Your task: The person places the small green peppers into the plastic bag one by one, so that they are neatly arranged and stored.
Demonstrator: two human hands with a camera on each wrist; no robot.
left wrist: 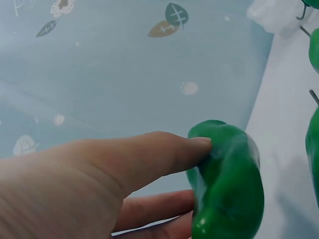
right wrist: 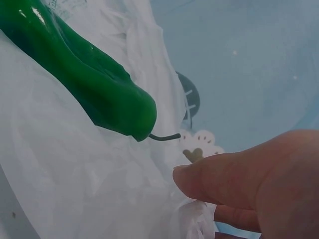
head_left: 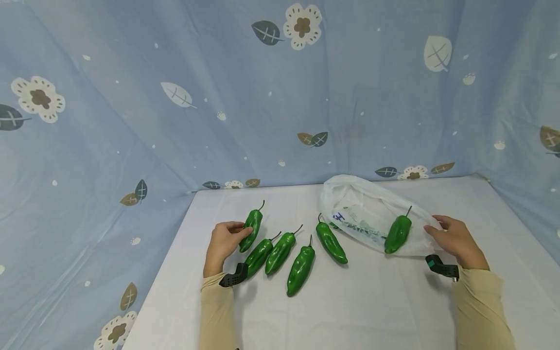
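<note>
At the left of the table my left hand (head_left: 225,243) pinches a green pepper (head_left: 251,228) between thumb and fingers, its stem pointing away from me. In the left wrist view the thumb lies across the held pepper (left wrist: 229,184), with fingers behind it. My right hand (head_left: 456,241) holds the right edge of a white plastic bag (head_left: 372,204) with printing on it. Bunched plastic shows under the thumb in the right wrist view. Another pepper (head_left: 398,234) lies on the bag near this hand, its stem (right wrist: 165,137) just short of the thumb.
Between the hands, several more peppers lie on the white tabletop (head_left: 350,311): one pepper (head_left: 259,256) by the left wrist, a second pepper (head_left: 280,253), a third pepper (head_left: 301,271), and another pepper (head_left: 331,242) beside the bag. A blue patterned curtain (head_left: 262,97) hangs behind the table.
</note>
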